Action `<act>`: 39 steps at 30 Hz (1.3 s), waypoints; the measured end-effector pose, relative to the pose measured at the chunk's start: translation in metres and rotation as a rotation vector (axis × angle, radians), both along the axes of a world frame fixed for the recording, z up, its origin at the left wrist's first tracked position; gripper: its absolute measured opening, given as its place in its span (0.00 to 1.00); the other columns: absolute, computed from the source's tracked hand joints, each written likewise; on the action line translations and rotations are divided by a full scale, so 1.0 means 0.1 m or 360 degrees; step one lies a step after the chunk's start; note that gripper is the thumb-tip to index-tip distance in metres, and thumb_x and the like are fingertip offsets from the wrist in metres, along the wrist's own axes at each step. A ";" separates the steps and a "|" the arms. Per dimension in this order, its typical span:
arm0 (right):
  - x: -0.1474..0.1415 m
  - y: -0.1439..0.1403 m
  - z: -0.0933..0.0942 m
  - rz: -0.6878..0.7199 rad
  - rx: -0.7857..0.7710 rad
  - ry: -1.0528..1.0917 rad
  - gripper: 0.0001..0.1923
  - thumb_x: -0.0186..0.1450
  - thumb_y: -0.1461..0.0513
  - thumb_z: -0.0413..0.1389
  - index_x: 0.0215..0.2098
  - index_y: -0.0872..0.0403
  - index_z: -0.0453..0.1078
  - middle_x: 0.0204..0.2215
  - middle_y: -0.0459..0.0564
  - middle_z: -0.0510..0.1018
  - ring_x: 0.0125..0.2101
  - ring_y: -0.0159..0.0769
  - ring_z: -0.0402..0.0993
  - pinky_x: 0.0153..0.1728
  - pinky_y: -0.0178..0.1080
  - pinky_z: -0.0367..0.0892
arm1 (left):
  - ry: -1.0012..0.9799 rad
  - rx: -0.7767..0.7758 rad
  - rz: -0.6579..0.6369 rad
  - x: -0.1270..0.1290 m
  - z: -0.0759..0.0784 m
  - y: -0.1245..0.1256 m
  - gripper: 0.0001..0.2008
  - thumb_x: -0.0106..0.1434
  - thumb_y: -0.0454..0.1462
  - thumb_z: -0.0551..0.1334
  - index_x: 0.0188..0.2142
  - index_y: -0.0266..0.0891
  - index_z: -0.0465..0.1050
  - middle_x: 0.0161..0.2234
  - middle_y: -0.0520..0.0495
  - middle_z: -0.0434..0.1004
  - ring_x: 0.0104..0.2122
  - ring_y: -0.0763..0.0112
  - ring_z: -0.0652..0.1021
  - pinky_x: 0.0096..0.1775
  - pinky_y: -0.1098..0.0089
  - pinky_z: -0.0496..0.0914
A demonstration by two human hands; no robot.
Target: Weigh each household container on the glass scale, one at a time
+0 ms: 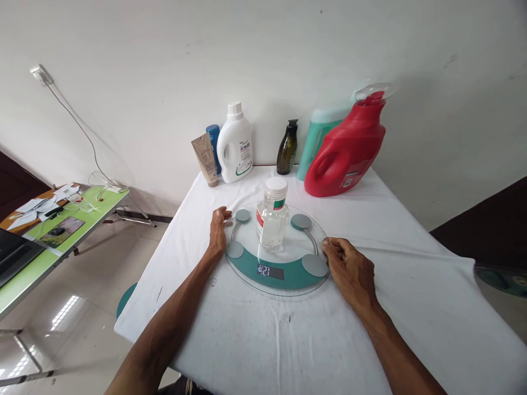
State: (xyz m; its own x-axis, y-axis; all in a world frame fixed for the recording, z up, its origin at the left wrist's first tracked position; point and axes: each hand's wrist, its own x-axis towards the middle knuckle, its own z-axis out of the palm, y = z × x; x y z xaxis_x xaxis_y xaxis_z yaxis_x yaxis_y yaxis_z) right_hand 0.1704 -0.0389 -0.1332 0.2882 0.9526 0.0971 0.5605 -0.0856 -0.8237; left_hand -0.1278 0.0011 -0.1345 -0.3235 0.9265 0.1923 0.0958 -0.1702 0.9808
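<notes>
A round glass bathroom scale (272,282) with a green band lies on the white-covered table, its small display lit with digits. Upright on the glass stands a clear bottle (273,219) of colourless liquid, with a white cap and a red and green label. My left hand (218,229) is beside the scale's left rim, thumb up and fingers loosely extended; whether it touches the glass is hard to tell. At the right rim, my right hand (352,269) has its thumb and bent fingers closed on the glass edge.
Along the wall stand a beige tube (205,159), a blue bottle (213,140), a white jug (236,145), a dark pump bottle (287,148), a green container (315,142) and a tilted red jug (349,148). A green table (99,211) is at left.
</notes>
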 end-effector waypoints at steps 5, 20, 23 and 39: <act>0.01 -0.01 0.00 0.0036 0.0020 0.0014 0.23 0.62 0.42 0.48 0.37 0.50 0.70 0.28 0.53 0.80 0.30 0.47 0.76 0.39 0.47 0.69 | -0.0026 0.0003 0.0007 0.00 0.00 0.00 0.41 0.67 0.68 0.46 0.55 0.38 0.71 0.51 0.34 0.78 0.52 0.53 0.78 0.53 0.52 0.73; 0.00 -0.01 0.00 0.0006 -0.0016 0.0008 0.25 0.60 0.40 0.47 0.38 0.50 0.70 0.29 0.53 0.80 0.32 0.48 0.77 0.40 0.48 0.69 | -0.0023 -0.0017 0.0023 0.01 0.00 0.00 0.41 0.65 0.69 0.48 0.54 0.37 0.72 0.51 0.33 0.78 0.51 0.53 0.78 0.52 0.52 0.73; 0.00 -0.01 0.01 -0.0002 -0.0032 -0.0003 0.25 0.59 0.40 0.47 0.38 0.50 0.70 0.30 0.54 0.81 0.33 0.49 0.77 0.42 0.48 0.69 | -0.0015 -0.0012 0.0025 0.02 0.01 0.00 0.41 0.65 0.69 0.48 0.54 0.37 0.72 0.51 0.33 0.78 0.51 0.53 0.78 0.52 0.52 0.74; -0.02 0.00 0.03 -0.0032 -0.0013 0.0005 0.23 0.59 0.42 0.48 0.37 0.50 0.71 0.30 0.54 0.81 0.31 0.47 0.77 0.39 0.47 0.71 | -0.0016 -0.0022 0.0015 0.02 0.04 -0.01 0.41 0.64 0.70 0.49 0.52 0.38 0.72 0.51 0.33 0.78 0.51 0.52 0.78 0.53 0.52 0.73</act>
